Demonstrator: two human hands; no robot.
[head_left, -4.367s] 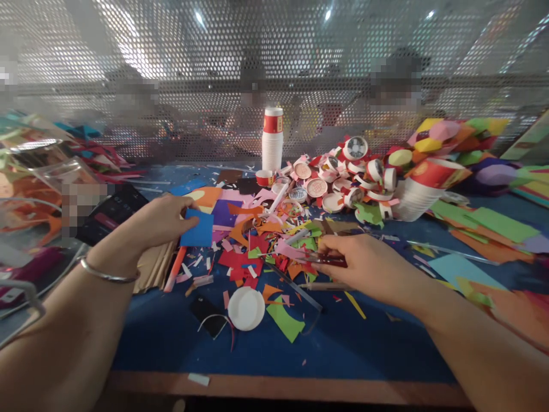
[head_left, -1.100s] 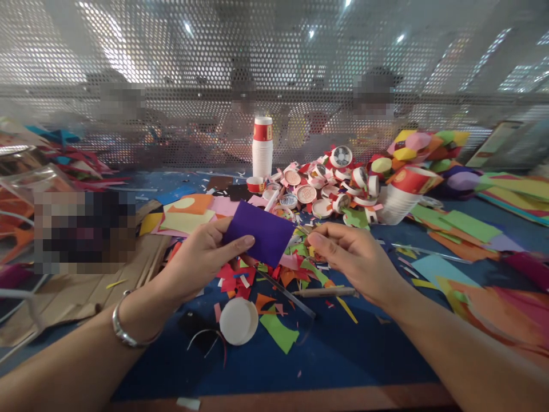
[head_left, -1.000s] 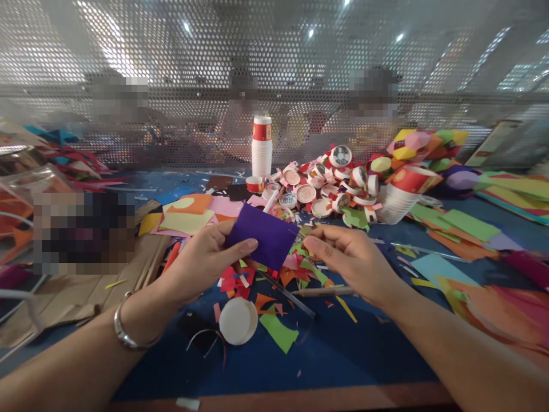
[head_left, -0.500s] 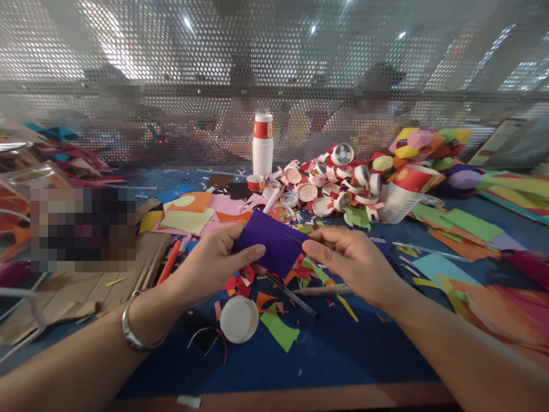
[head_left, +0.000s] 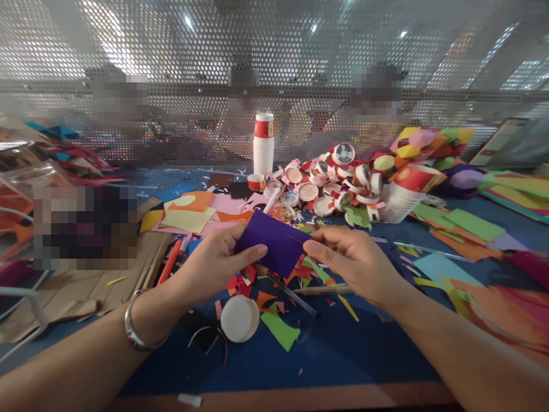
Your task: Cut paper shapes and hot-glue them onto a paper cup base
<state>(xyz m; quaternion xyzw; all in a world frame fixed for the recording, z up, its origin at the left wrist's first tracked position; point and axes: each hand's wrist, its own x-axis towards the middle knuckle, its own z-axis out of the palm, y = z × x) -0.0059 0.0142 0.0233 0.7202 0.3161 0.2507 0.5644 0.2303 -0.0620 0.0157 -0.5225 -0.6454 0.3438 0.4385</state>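
A piece of dark purple paper [head_left: 274, 243] is held up above the table's middle, tilted. My left hand [head_left: 225, 252] grips its left side, the thumb flat on the front and the other fingers behind. At the right edge, my right hand [head_left: 351, 257] is closed in a pinch on the paper, its fingertips partly hidden. A thin line runs across the paper by the right fingertips; whether it is a slit or a thin tool I cannot tell. Below the hands lie a round white paper cup base [head_left: 240, 319] and a green paper scrap [head_left: 281, 328].
A stack of paper cups [head_left: 263, 151] stands at the back, with another cup stack [head_left: 405, 194] leaning at right. Between them is a heap of cut cup bottoms [head_left: 307, 191]. Cardboard [head_left: 98, 280] lies at left, coloured paper [head_left: 493, 309] at right. A perforated screen [head_left: 291, 74] closes the back.
Both hands and the purple paper keep nearly the same pose. The view has shifted very slightly.
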